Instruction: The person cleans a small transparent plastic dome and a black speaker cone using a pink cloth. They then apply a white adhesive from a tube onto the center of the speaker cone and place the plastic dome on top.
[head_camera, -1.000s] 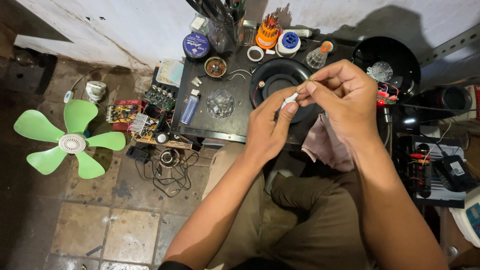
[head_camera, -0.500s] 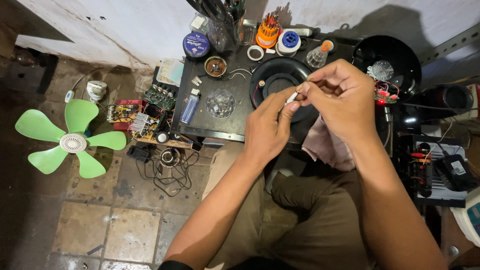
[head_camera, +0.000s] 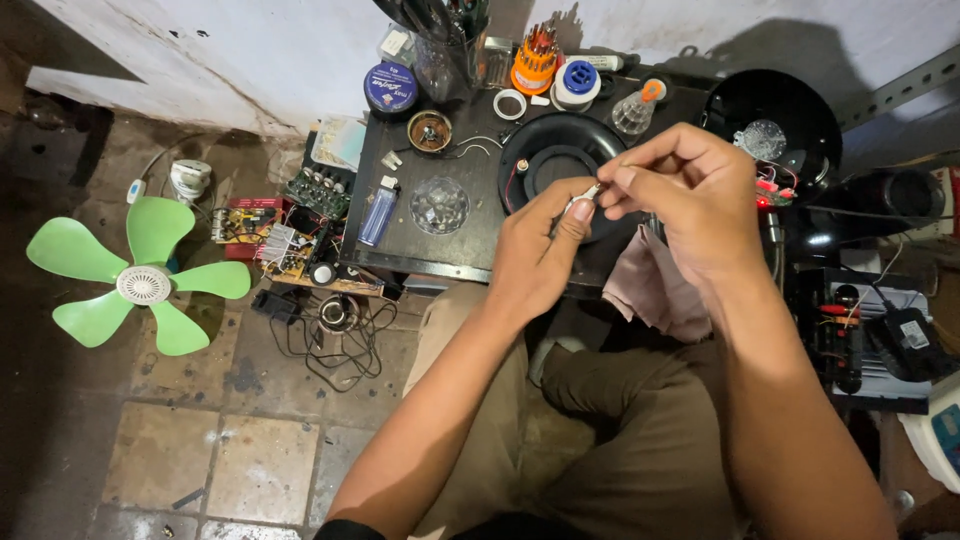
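Bench (head_camera: 400, 235) against wall (head_camera: 250, 50), ahead of seated person's knees. Hands meet above bench's near right part: left hand (head_camera: 535, 255) below and left of right hand (head_camera: 690, 195), small part (head_camera: 583, 196) pinched between them, possibly wire end. Round speaker (head_camera: 540, 150) on bench under hands. Faceted dome (head_camera: 440, 205) left of speaker, lighter (head_camera: 378, 215) further left. Tins, tape rolls, bit holder along bench's back edge. Cloth (head_camera: 650, 285) over knee. Fan blade (head_camera: 140, 275) on floor far left, circuit boards (head_camera: 280, 235) between fan blade and bench.
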